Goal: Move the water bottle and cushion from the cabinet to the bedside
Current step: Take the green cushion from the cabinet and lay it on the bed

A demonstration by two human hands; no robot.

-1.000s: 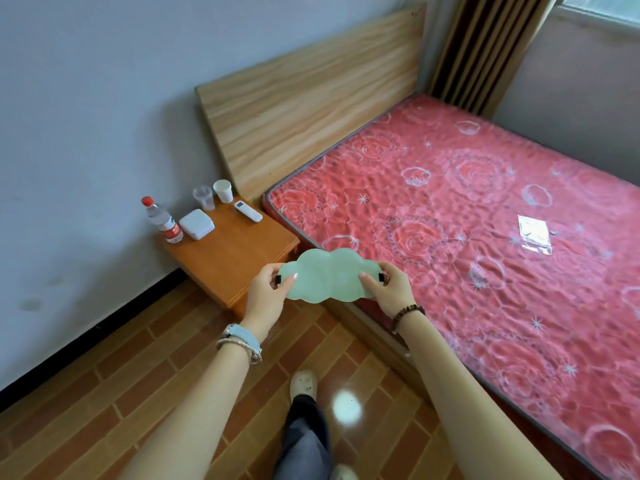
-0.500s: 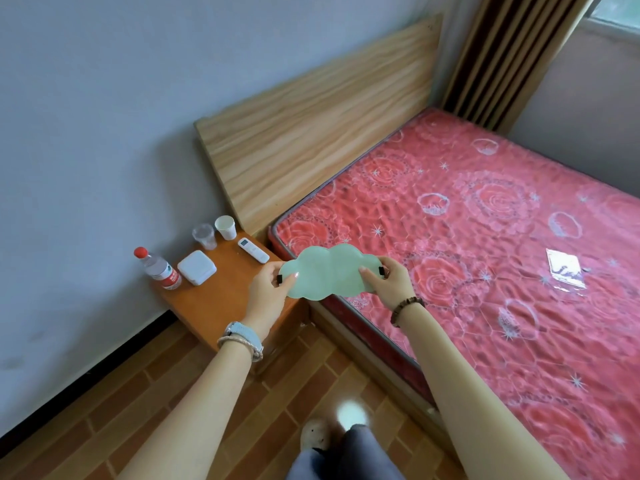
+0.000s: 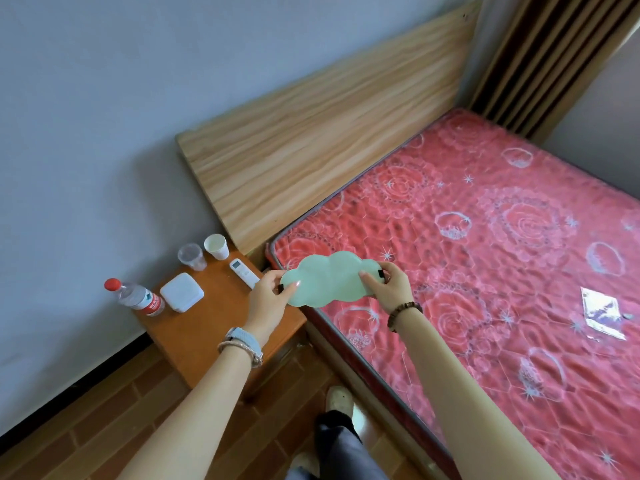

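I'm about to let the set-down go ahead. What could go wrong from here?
1. The cloud-shaped cushion is held only at its ends by the left hand and right hand; one slip could let it swing down.
2. The nightstand is crowded: lowering there could knock the remote or the cups.

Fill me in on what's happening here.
A person holds a pale green cloud-shaped cushion by its two ends, left hand and right hand, above the corner of the red mattress. The water bottle stands on the orange bedside cabinet beside a white box, two cups and a remote.
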